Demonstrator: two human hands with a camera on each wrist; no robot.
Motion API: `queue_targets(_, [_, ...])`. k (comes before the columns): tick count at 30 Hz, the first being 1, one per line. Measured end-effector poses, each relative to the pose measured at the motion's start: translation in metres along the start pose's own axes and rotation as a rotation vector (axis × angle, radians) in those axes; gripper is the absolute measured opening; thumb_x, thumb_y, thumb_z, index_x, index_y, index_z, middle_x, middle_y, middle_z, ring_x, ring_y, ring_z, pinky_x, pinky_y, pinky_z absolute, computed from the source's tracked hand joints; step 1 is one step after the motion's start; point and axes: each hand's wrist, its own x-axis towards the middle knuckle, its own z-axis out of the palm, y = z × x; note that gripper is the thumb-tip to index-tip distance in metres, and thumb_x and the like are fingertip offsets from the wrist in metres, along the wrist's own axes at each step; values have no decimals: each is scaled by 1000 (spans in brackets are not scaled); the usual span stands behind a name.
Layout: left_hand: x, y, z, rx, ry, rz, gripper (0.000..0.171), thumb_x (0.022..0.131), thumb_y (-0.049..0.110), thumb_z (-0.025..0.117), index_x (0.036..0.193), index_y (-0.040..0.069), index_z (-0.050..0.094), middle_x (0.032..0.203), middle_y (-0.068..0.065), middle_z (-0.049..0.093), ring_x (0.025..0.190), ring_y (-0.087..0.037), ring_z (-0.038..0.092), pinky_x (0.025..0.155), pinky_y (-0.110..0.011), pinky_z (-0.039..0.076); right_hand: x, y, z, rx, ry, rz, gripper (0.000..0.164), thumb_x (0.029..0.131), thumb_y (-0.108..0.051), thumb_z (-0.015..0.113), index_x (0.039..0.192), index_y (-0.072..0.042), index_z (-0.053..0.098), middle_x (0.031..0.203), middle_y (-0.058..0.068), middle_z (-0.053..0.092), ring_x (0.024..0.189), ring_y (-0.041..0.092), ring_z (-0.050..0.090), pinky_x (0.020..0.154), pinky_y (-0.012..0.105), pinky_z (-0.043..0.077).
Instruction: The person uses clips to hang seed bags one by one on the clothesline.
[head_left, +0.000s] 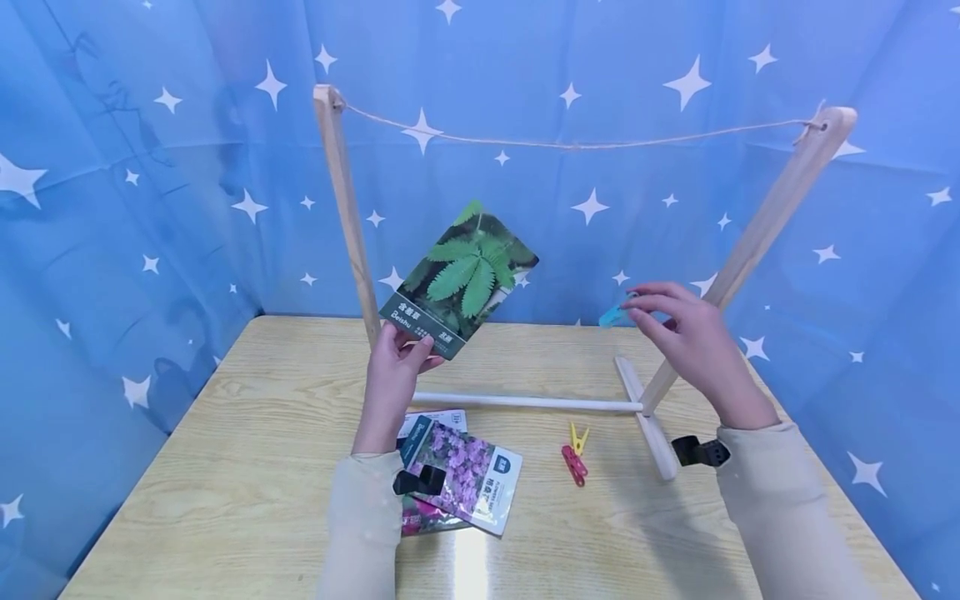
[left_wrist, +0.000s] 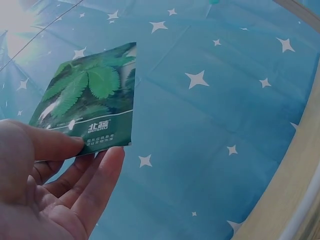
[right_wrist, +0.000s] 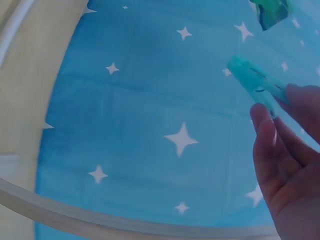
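Observation:
A green seed packet (head_left: 468,279) with a leaf picture is pinched at its lower edge by my left hand (head_left: 397,358). It tilts up to the right, above the table and below the string (head_left: 577,147). In the left wrist view the thumb lies on the front of the seed packet (left_wrist: 92,95), fingers behind. My right hand (head_left: 682,333) pinches a turquoise clothespin (head_left: 615,316) in the air near the right post. The right wrist view shows the clothespin (right_wrist: 252,80) between thumb and fingers, its far end apart from the packet.
A wooden frame with a left post (head_left: 347,200), right post (head_left: 772,200) and white crossbar (head_left: 525,402) stands on the table (head_left: 247,467). Several seed packets, one with purple flowers (head_left: 465,467), lie stacked in front. Nearby are a yellow clothespin (head_left: 578,438) and a red clothespin (head_left: 573,466).

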Motion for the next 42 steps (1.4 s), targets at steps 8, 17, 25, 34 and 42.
queue_targets(8, [0,2,1,-22,4,13,34,87,13,58,118,13,44,107,-11,56,90,-25,59,76,-33,50,20,-16,-14,-97,2,-172,14,84,-15,63,97,-16,68,114,2,56,78,9,56,60,29,47])
queue_targets(17, [6,11,4,-62,43,45,36,87,12,59,119,12,44,109,-12,56,91,-26,58,76,-34,50,38,-33,-26,-168,37,-290,13,82,-14,65,93,-8,68,108,8,58,83,19,58,58,31,46])
queue_targets(25, [11,13,3,-62,30,85,40,86,15,59,123,17,43,113,-9,56,92,-25,58,76,-34,50,50,-36,-36,-199,68,-314,11,82,-14,65,89,-6,68,108,9,59,84,21,58,60,31,45])
queue_targets(34, [10,13,11,-172,53,144,39,86,14,60,121,10,42,112,-15,55,90,-27,59,77,-37,50,70,-44,-45,-206,69,-323,13,82,-14,64,92,-6,68,104,8,60,87,21,58,70,36,46])
queue_targets(42, [9,17,16,-257,96,215,41,86,13,60,123,12,42,113,-16,54,91,-29,60,76,-39,50,86,-58,-55,-246,33,-351,12,83,-12,61,91,-7,69,104,4,58,81,16,56,67,33,45])
